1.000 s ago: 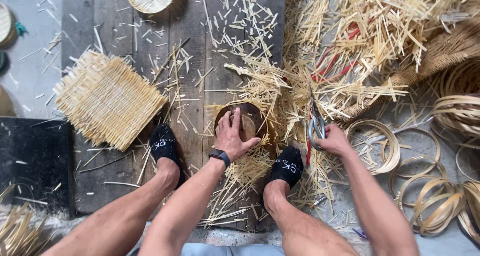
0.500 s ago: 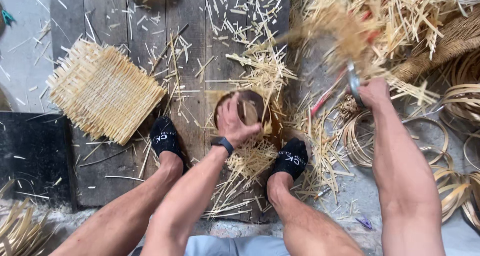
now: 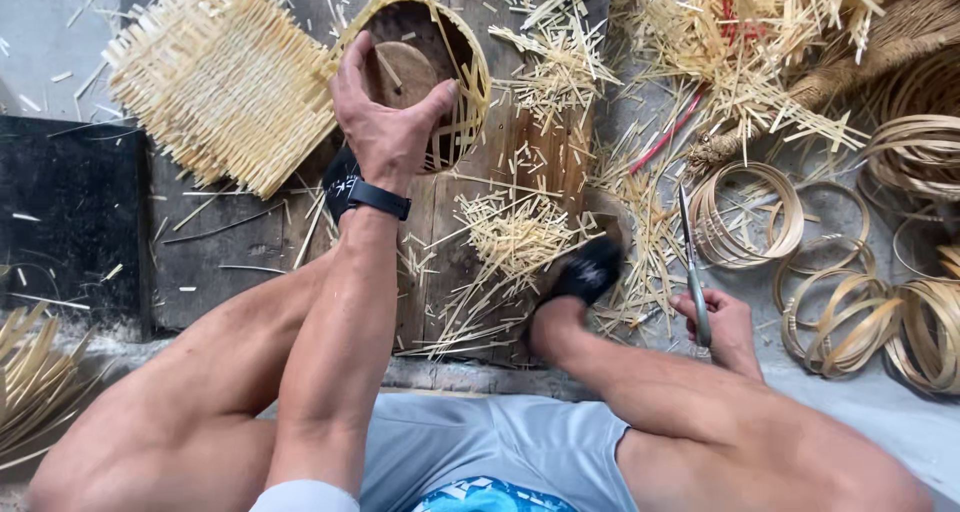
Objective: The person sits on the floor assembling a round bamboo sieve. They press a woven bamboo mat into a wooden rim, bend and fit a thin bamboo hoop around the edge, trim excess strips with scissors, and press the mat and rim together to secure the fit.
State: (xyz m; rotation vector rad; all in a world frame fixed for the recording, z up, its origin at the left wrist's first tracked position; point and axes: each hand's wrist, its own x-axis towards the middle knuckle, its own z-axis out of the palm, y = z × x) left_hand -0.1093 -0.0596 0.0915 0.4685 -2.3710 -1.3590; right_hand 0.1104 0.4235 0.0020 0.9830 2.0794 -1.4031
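Bamboo everywhere: your left hand (image 3: 385,122) is gripping the round half-woven bamboo basket (image 3: 430,77) by its rim, while your right hand (image 3: 722,322) is clutching grey metal scissors (image 3: 692,272), blades pointing away beside pale bamboo hoops (image 3: 745,212).

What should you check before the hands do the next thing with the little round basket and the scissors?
1. Left hand grips the round basket rim: ok.
2. Right hand holds the scissors: ok.
3. Scissors blades shut: they look it, cannot tell for sure.
4. Blades apart from the right foot: ok, though close.
5. Basket sits flat on the wooden board: cannot tell.
6. Bamboo rings within reach of the right hand: ok.
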